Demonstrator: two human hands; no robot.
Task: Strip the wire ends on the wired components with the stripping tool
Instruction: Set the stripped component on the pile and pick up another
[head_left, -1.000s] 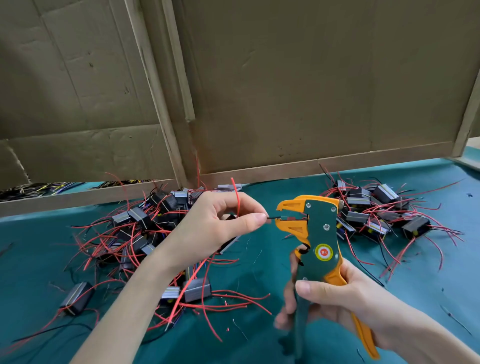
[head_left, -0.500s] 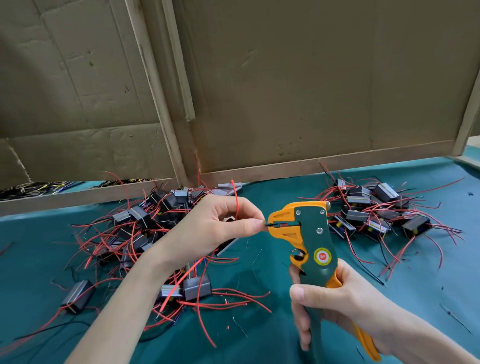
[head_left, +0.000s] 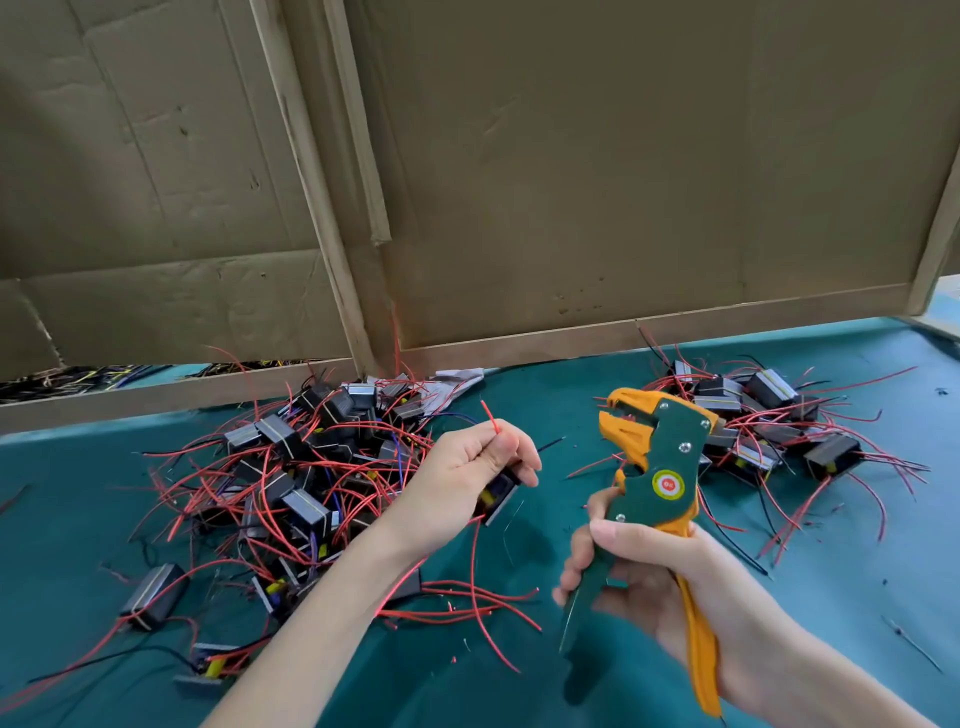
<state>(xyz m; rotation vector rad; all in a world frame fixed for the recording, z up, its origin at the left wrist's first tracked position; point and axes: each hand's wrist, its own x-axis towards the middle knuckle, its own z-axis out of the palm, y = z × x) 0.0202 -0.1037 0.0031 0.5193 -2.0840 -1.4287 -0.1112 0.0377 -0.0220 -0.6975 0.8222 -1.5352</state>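
1. Two hands at work. My left hand (head_left: 467, 467) has its grip curled round one wired component (head_left: 500, 491), a black block with a yellow edge, over the teal surface (head_left: 857, 597).
2. Its red wire (head_left: 490, 415) stands up between my fingers; a thin black wire (head_left: 550, 444) points right toward the tool, apart from it.
3. My right hand (head_left: 649, 577) has its grip wrapped round the handles of the stripping tool (head_left: 665, 467) (green and orange, upright, head turned left). Its jaws stand apart with nothing in them.
4. The left pile (head_left: 311, 467) — more components, red leads tangled, lying behind my left wrist.
5. The right pile (head_left: 769, 426) — more of the same, lying beyond the tool.
6. A cardboard wall (head_left: 571, 182) stands along the back.
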